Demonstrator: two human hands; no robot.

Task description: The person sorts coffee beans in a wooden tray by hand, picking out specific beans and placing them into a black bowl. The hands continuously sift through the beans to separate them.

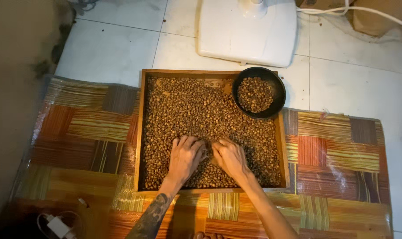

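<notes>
Both hands rest palm-down in a shallow wooden tray (141, 132) filled with a layer of small brown beans (187, 110). The left hand (184, 157) lies with its fingers loosely spread over the beans near the tray's middle; the right hand (229, 158) sits just beside it, fingers drawn closer together and seemingly curled onto a few beans, though the view is too coarse to tell whether anything is pinched. A black bowl (278, 95) (partly filled with similar beans) perches on the tray's far right corner, overlapping the rim. The tray lies on a striped patchwork mat (85, 128) on the tiled floor (356, 84). The bowl looks the likeliest trouble: a nudge of the tray or a wide sweep could tip it and spill its beans back in, or over the edge onto the mat.
</notes>
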